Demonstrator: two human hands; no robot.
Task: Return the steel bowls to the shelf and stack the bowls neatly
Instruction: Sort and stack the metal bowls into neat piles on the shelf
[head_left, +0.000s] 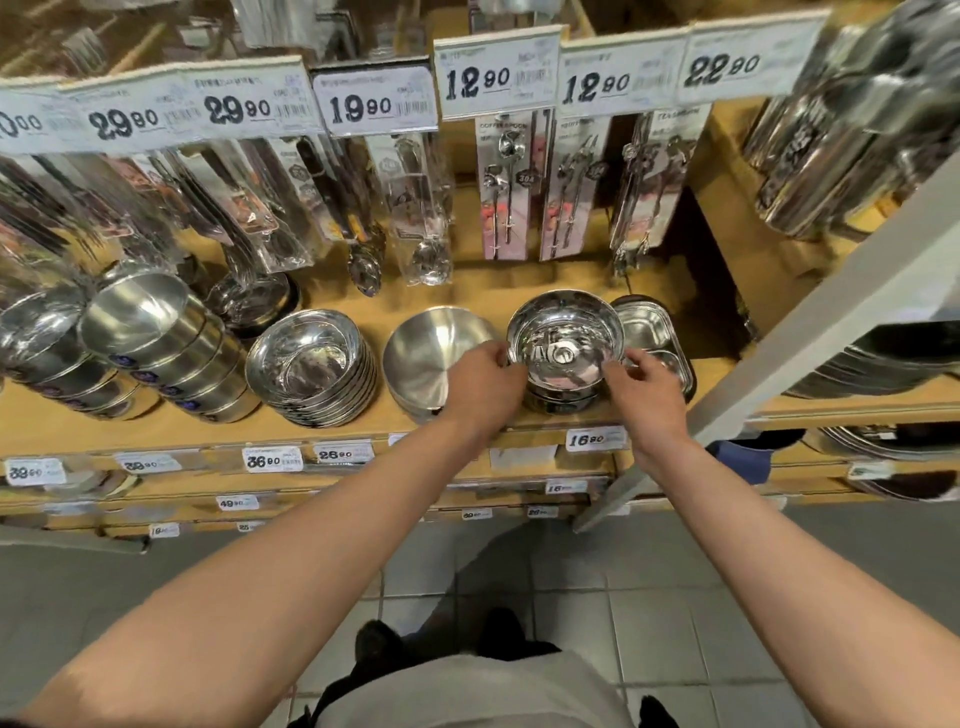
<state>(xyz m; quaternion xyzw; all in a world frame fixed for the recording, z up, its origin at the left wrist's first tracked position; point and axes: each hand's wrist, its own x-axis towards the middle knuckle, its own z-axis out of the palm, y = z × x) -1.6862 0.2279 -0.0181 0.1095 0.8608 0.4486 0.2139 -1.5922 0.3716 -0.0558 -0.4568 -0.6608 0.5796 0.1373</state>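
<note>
A shiny steel bowl (563, 332) tops a short stack of the same bowls on the wooden shelf (530, 280), right of centre. My left hand (485, 387) grips the bowl's left rim with curled fingers. My right hand (647, 392) pinches its right rim between thumb and forefinger. The lower bowls of this stack show only as a dark edge under my hands. Just to the left stands a stack of matte steel bowls (426, 348), partly behind my left hand.
Further left are a stack of shiny shallow bowls (306, 364) and a leaning stack of deeper bowls (156, 338). Steel trays (652, 325) sit close on the right. Packed spoons (506, 187) hang above. A white post (810, 338) slants across on the right.
</note>
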